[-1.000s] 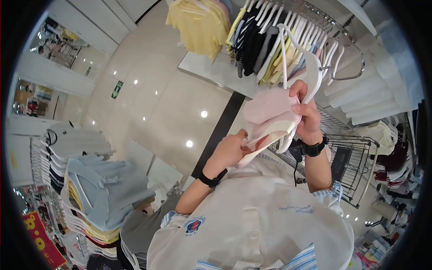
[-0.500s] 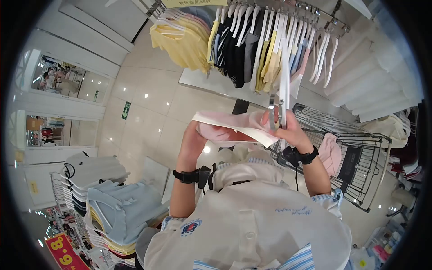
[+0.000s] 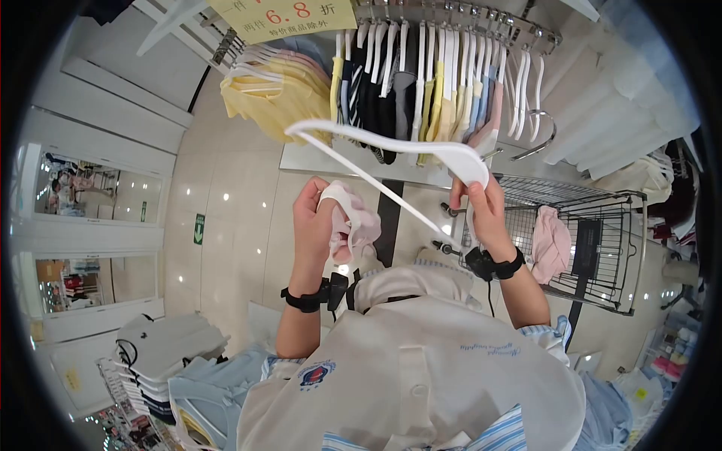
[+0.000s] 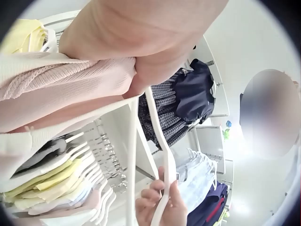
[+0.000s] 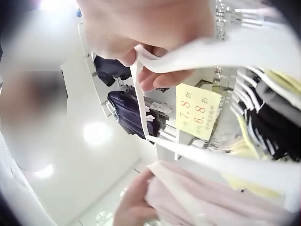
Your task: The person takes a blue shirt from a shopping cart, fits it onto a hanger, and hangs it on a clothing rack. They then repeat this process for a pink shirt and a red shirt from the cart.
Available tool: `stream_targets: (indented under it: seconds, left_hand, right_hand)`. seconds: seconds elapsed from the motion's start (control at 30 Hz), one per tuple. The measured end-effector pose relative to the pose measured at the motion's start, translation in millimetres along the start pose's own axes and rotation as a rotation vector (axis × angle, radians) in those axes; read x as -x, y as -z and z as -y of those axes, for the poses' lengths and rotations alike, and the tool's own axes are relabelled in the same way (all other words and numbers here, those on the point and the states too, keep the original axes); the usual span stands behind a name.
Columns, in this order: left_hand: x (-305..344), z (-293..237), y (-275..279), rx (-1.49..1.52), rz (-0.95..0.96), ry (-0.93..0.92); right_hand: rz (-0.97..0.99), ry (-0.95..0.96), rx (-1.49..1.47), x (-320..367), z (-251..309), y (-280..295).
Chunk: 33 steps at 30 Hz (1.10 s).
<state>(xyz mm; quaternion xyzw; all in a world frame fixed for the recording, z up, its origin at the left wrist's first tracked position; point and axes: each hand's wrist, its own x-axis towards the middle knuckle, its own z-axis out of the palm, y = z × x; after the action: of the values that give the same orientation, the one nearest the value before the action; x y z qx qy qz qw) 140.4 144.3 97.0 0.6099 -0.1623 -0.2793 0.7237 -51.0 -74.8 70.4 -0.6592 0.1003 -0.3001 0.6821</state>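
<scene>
A small pink knit garment with a cream band (image 3: pixel 352 225) bunches in my left hand (image 3: pixel 312 214), which grips it by the edge. In the left wrist view the pink fabric (image 4: pixel 70 94) fans out below that hand. My right hand (image 3: pixel 489 214) holds a white plastic hanger (image 3: pixel 391 139) near its middle, with its arm and straight bar reaching left toward the garment. The hanger's metal hook (image 3: pixel 492 154) points away to the right. Hanger and garment are apart in the head view. The right wrist view shows fingers (image 5: pixel 162 80) wrapped round the white plastic.
Ahead stands a rail of clothes on white hangers (image 3: pixel 425 90), with yellow tops (image 3: pixel 278 94) at its left and a yellow price sign (image 3: pixel 289 19) above. A wire shopping cart (image 3: pixel 602 214) holding a pink garment (image 3: pixel 551 244) is to the right. Blue-grey tops (image 3: pixel 218 391) hang at the lower left.
The pink garment has come away from the hanger and moved left with my left hand. The hanger, in my right hand, has swung round to point left. The view has shifted too.
</scene>
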Motion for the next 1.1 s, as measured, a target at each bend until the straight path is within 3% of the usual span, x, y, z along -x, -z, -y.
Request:
stream_targets:
  seconds: [0.17, 0.27, 0.37, 0.4, 0.57, 0.63, 0.7, 0.77, 0.83, 0.93, 0.97, 1.0, 1.03, 1.1]
  left_hand:
    - [-16, -4, 49, 0.009, 0.044, 0.013]
    - [-28, -8, 73, 0.047, 0.067, 0.046]
    - [-38, 3, 94, 0.075, 0.088, 0.034]
    - [-42, 3, 101, 0.115, 0.102, 0.018]
    - [-42, -22, 124, 0.109, 0.14, 0.032]
    - [-46, -21, 137, 0.115, 0.022, 0.026]
    - [-56, -15, 170, 0.083, 0.125, -0.049]
    - [-56, -28, 186, 0.245, 0.19, -0.007]
    - [-60, -36, 204, 0.208, 0.153, 0.038]
    - [-63, -38, 231, 0.03, 0.199, -0.023]
    - [-61, -40, 237, -0.179, 0.223, -0.111]
    - [-59, -42, 244, -0.389, 0.247, -0.198]
    - [-62, -37, 254, -0.386, 0.246, -0.193]
    - [-68, -20, 272, -0.809, 0.236, -0.338]
  right_hand:
    - [-0.079, 0.058, -0.376, -21, 6, -68]
    - [0.078, 0.157, -0.794, -32, 17, -116]
    - [0.159, 0.145, -0.801, -36, 10, -157]
    - [0.235, 0.213, -0.783, -42, 6, -169]
    - [0.235, 0.129, -0.66, -41, -34, -202]
    - [0.23, 0.13, -0.616, -46, -57, -203]
    - [0.229, -0.012, -0.314, -42, -87, -188]
    - [0.217, 0.007, -0.198, -39, -103, -177]
    - [0.218, 0.003, -0.093, -35, -113, -169]
    - [0.239, -0.094, 0.042, -33, -102, -159]
    - [0.252, -0.151, 0.138, -33, -98, -156]
    - [0.317, -0.108, 0.356, -37, -97, -148]
    - [0.319, -0.113, 0.357, -38, -98, -147]
    - [0.324, -0.049, 0.579, -39, -93, -148]
